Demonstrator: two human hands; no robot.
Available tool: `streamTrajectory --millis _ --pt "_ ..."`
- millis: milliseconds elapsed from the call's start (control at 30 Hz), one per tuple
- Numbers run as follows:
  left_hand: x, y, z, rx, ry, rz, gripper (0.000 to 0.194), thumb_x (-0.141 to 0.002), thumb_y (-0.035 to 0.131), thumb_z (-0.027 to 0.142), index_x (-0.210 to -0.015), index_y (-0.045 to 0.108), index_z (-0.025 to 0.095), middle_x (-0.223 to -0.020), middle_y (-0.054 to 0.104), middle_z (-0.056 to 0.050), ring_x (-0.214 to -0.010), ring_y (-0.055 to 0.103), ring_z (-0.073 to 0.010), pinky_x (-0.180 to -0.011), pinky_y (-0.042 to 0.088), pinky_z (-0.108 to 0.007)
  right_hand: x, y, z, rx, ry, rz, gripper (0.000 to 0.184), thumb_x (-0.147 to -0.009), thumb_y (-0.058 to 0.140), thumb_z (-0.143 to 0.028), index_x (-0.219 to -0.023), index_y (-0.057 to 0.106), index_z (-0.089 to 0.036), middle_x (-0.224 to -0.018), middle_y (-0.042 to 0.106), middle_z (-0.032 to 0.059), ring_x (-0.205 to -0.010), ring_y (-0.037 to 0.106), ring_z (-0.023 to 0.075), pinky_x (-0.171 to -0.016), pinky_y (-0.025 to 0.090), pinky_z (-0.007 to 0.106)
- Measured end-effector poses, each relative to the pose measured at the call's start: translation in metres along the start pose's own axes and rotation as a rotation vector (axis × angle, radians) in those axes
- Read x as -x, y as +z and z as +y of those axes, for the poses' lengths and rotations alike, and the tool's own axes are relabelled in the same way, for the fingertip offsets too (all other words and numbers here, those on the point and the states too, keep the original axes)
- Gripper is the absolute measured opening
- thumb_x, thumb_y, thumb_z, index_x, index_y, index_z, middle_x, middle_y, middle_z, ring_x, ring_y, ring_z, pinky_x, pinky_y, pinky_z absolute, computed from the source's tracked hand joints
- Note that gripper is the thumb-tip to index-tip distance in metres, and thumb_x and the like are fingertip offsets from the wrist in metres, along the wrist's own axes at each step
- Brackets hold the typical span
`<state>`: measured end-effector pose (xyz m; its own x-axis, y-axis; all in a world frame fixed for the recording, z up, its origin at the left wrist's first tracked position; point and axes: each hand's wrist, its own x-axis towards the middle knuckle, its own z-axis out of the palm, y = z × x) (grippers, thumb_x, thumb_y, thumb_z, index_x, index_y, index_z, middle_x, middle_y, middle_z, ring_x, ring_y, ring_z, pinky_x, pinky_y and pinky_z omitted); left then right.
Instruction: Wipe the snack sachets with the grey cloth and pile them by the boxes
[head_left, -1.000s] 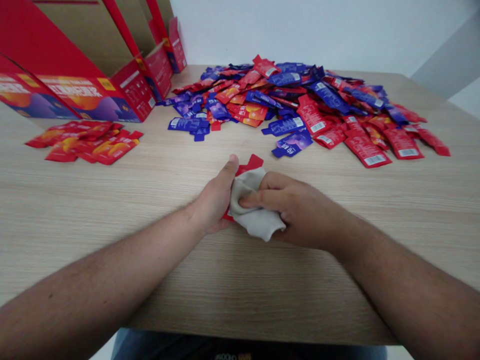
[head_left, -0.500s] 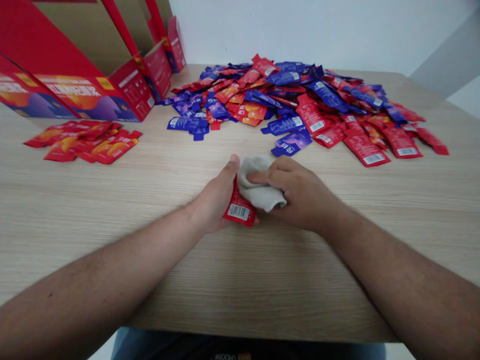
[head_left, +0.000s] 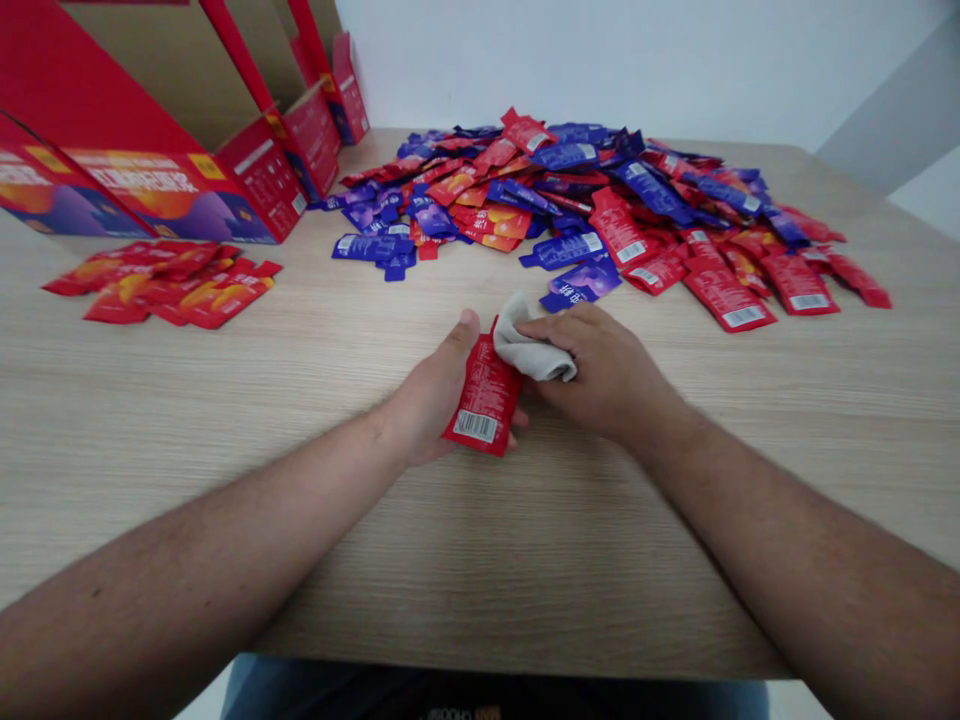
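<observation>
Near the middle of the table, my left hand (head_left: 439, 390) is closed on a red sachet (head_left: 489, 395), its printed back with a barcode turned up. The thumb lies along the sachet's left edge, and fingertips show beneath its right edge. My right hand (head_left: 600, 370) pinches a folded pale grey cloth (head_left: 529, 345) at the sachet's upper right corner. Part of the sachet's top is hidden by the cloth. Beyond the hands, a blue sachet (head_left: 581, 283) with a purple picture lies at the near side of a large pile.
A heap of red and blue sachets (head_left: 517, 190) spreads across the back of the table (head_left: 337, 560). At left lies a smaller group of red sachets (head_left: 161, 285), in front of open red cardboard boxes (head_left: 259, 185). A white wall (head_left: 637, 60) rises behind.
The cloth has moved up and slightly right with my right hand, uncovering most of the sachet's back. My left hand keeps its hold almost in place.
</observation>
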<state>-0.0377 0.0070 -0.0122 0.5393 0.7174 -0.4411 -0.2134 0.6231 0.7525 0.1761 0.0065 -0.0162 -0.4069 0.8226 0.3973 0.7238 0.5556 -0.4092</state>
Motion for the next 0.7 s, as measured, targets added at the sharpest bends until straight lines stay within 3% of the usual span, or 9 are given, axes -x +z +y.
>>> streamTrajectory --millis 67,167,267,333,433,533,600,700 --pt "-0.002 0.002 -0.002 0.02 0.012 0.016 0.08 -0.11 0.023 0.073 -0.134 0.069 0.013 -0.091 0.081 -0.014 -0.061 0.074 -0.0237 -0.052 0.061 -0.034 0.004 0.001 -0.014 -0.081 -0.063 -0.079 0.046 -0.084 0.081 -0.024 -0.129 0.081 -0.018 -0.109 0.077 0.0125 -0.1 0.069 0.0285 -0.086 0.058 0.04" --pt "-0.004 0.003 -0.007 0.048 0.033 0.002 0.08 -0.11 0.028 0.075 -0.126 0.074 0.011 -0.092 0.082 -0.015 -0.072 0.078 -0.024 -0.058 0.06 -0.03 0.008 -0.011 -0.031 -0.243 -0.161 -0.327 0.042 -0.083 0.082 -0.019 -0.124 0.082 -0.026 -0.117 0.074 0.0087 -0.099 0.071 0.0234 -0.085 0.058 0.035" --pt "-0.005 0.001 -0.011 0.028 0.054 -0.015 0.079 -0.108 0.034 0.077 -0.121 0.076 0.011 -0.092 0.082 -0.014 -0.077 0.079 -0.0235 -0.064 0.061 -0.029 0.007 -0.025 -0.028 -0.295 -0.197 -0.47 0.042 -0.081 0.083 -0.015 -0.121 0.083 -0.028 -0.12 0.075 0.006 -0.101 0.072 0.0221 -0.088 0.058 0.035" --pt "-0.005 -0.002 -0.01 0.004 0.046 -0.038 0.08 -0.107 0.035 0.079 -0.124 0.075 0.012 -0.091 0.082 -0.014 -0.071 0.078 -0.0229 -0.062 0.062 -0.03 0.003 -0.028 -0.015 -0.239 -0.193 -0.425 0.039 -0.082 0.084 -0.02 -0.12 0.083 -0.028 -0.113 0.077 0.0048 -0.099 0.072 0.0227 -0.087 0.057 0.035" --pt "-0.003 -0.005 -0.005 -0.02 0.003 -0.091 0.081 -0.107 0.029 0.079 -0.131 0.071 0.014 -0.094 0.081 -0.014 -0.065 0.076 -0.023 -0.056 0.063 -0.033 -0.003 -0.02 0.007 -0.048 -0.094 -0.194 0.042 -0.082 0.08 -0.023 -0.124 0.083 -0.025 -0.105 0.08 0.0062 -0.098 0.071 0.0273 -0.085 0.055 0.04" --pt "-0.001 -0.004 0.0 -0.026 0.001 -0.079 0.08 -0.11 0.022 0.075 -0.132 0.068 0.014 -0.098 0.081 -0.015 -0.065 0.075 -0.0217 -0.054 0.063 -0.032 -0.005 -0.004 0.015 0.023 0.007 0.001 0.045 -0.082 0.077 -0.02 -0.127 0.081 -0.02 -0.111 0.082 0.0087 -0.103 0.07 0.0303 -0.091 0.055 0.043" --pt "-0.001 -0.002 0.001 -0.03 -0.009 -0.041 0.08 -0.111 0.021 0.073 -0.133 0.068 0.013 -0.095 0.08 -0.014 -0.063 0.075 -0.0218 -0.053 0.062 -0.033 -0.002 0.003 0.008 0.012 0.021 0.039 0.047 -0.082 0.076 -0.019 -0.129 0.08 -0.018 -0.111 0.081 0.01 -0.103 0.07 0.0301 -0.091 0.056 0.043" --pt "-0.003 0.001 -0.002 -0.003 0.001 -0.005 0.081 -0.11 0.021 0.074 -0.134 0.069 0.013 -0.089 0.08 -0.013 -0.062 0.075 -0.0229 -0.053 0.061 -0.032 0.004 0.003 -0.014 -0.094 -0.064 -0.066 0.046 -0.083 0.08 -0.022 -0.128 0.081 -0.021 -0.109 0.077 0.0107 -0.1 0.069 0.028 -0.086 0.057 0.039"
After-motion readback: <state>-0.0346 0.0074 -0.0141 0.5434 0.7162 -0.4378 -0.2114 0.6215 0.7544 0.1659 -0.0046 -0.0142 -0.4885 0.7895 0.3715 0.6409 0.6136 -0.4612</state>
